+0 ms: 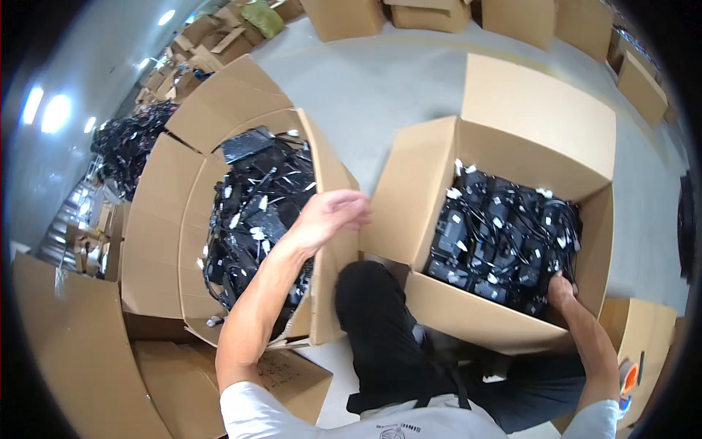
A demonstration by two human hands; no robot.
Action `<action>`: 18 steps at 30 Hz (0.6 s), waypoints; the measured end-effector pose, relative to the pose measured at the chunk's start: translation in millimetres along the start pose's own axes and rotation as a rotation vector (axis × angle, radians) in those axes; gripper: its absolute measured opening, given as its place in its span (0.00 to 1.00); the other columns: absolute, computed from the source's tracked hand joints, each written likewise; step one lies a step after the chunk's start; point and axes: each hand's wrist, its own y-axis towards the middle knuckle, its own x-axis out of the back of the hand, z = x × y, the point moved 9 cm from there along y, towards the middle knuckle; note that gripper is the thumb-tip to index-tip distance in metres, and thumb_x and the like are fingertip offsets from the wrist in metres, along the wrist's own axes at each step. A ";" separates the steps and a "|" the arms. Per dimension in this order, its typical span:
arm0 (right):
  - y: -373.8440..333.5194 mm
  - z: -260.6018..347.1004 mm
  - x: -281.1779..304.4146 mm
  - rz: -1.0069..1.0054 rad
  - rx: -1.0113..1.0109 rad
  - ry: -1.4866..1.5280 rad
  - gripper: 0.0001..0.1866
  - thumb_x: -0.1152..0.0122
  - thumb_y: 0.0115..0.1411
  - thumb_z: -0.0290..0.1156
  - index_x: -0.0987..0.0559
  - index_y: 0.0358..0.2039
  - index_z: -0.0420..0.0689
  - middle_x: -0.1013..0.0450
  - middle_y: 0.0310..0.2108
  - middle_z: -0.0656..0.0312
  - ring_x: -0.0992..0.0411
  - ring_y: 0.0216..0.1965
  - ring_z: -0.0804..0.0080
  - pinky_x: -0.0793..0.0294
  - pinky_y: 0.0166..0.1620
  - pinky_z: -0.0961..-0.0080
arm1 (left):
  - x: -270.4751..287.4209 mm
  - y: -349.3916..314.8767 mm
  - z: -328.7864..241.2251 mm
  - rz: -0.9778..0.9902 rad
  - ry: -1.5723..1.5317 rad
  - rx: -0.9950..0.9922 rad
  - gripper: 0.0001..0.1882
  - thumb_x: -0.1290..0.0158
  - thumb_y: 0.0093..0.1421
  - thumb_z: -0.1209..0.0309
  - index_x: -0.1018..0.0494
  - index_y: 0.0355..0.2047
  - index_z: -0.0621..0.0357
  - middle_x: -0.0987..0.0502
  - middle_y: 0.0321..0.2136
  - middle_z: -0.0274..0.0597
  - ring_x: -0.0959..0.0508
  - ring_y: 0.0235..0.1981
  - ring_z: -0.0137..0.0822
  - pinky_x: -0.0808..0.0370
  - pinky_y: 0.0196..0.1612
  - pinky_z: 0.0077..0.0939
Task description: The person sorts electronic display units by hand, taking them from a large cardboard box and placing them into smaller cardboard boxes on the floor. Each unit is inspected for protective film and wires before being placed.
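Note:
My left hand (333,216) is in the air over the right wall of the left cardboard box (153,245), its fingers stretched out and slightly blurred, holding nothing. That box is filled with a loose jumble of black power adapters (270,194) with cables and white tags. Down in the front right corner of the right cardboard box (490,327), my right hand (561,290) is closed round a black power adapter (553,269), partly hidden by the fingers. Beside it, more black adapters (501,219) with coiled cables sit packed in rows.
Flattened cardboard (80,351) lies at the lower left. Beyond the left box is a heap of black cables (135,139). Several cartons (344,18) line the far side of the grey floor. A smaller carton (643,329) with an orange tape roll (628,376) stands at the right.

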 end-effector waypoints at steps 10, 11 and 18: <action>-146.7 64.9 198.5 -0.047 0.397 0.314 0.19 0.32 0.56 0.38 0.22 0.40 0.36 0.22 0.31 0.42 0.21 0.35 0.49 0.23 0.40 0.56 | 239.5 -42.9 17.5 -0.619 0.693 -0.142 0.19 0.41 0.61 0.66 0.25 0.47 0.68 0.20 0.41 0.47 0.20 0.41 0.39 0.23 0.44 0.29; -155.9 66.2 210.0 -0.045 0.392 0.425 0.18 0.32 0.56 0.37 0.22 0.39 0.35 0.22 0.30 0.43 0.21 0.34 0.49 0.24 0.39 0.57 | 227.5 -36.6 13.2 -0.556 1.020 -0.241 0.24 0.39 0.60 0.63 0.26 0.49 0.70 0.22 0.47 0.52 0.21 0.47 0.45 0.24 0.52 0.34; -184.0 74.7 177.8 0.030 0.474 0.326 0.17 0.33 0.56 0.38 0.23 0.34 0.35 0.23 0.28 0.43 0.24 0.33 0.46 0.26 0.39 0.57 | 194.1 17.2 53.8 -0.104 1.526 0.190 0.45 0.54 0.59 0.31 0.25 0.51 0.67 0.23 0.48 0.62 0.26 0.55 0.54 0.42 0.66 0.48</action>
